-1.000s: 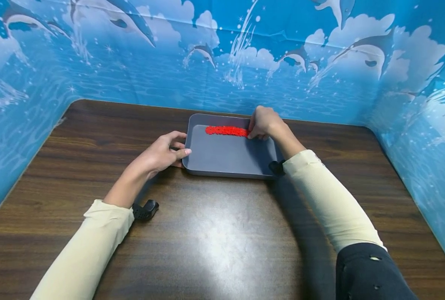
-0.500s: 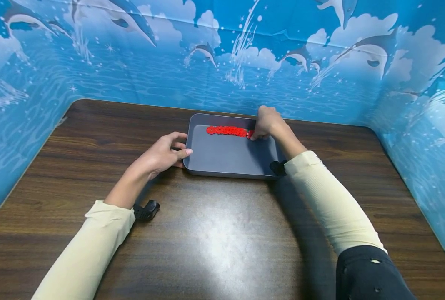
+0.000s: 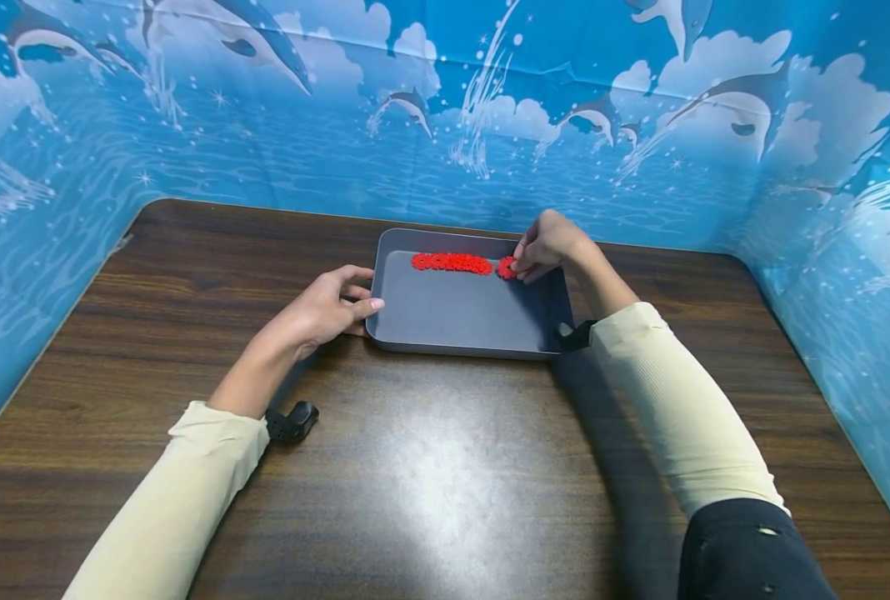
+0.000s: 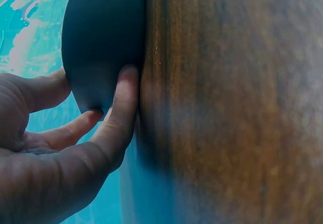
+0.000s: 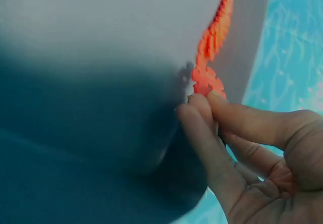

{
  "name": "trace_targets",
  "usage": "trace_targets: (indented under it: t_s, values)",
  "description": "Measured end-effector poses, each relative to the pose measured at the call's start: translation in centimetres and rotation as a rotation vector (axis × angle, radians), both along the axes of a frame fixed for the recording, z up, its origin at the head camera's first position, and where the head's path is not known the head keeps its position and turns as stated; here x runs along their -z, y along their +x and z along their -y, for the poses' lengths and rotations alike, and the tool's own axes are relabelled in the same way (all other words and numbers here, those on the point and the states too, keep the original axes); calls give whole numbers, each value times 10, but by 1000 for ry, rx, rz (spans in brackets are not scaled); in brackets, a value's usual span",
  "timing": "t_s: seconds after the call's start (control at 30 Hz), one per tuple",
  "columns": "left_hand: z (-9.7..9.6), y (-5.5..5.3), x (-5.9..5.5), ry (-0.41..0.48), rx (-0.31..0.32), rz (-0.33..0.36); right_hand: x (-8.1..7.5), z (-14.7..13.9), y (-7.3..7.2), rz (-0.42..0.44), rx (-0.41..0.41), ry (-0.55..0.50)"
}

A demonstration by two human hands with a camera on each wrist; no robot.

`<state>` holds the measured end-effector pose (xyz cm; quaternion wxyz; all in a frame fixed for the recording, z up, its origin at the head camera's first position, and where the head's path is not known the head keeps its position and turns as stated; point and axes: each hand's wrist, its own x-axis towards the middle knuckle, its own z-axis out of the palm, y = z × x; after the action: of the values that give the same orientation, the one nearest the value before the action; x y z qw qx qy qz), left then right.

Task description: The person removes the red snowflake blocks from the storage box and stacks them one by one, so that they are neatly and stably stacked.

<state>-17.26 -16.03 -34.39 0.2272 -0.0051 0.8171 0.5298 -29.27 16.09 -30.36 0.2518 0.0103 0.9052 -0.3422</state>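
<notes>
No readable text, label, brand, number or sign — none in any view.

Head camera: high and farther back, facing forward and down over a gray tray (image 3: 452,312) and wood-grain table (image 3: 385,475). 2 wrist cameras: very close, pictures turned sideways, facing the left hand (image 4: 60,173) and right hand (image 5: 282,173). All 3 views share the tray.

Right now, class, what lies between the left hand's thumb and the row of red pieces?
Only bare grey tray separates the thumb from the red row in the head view.
</notes>
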Motion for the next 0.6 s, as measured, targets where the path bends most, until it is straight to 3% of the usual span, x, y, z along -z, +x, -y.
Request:
trace_targets:
  t_s: [0.27,0.6]
  values:
    - [0,0,0,0,-7,4,-15,-19,4,43,19,-95]
    - [0,1,0,2,-6,-4,-33,-59,4,70,-20,-38]
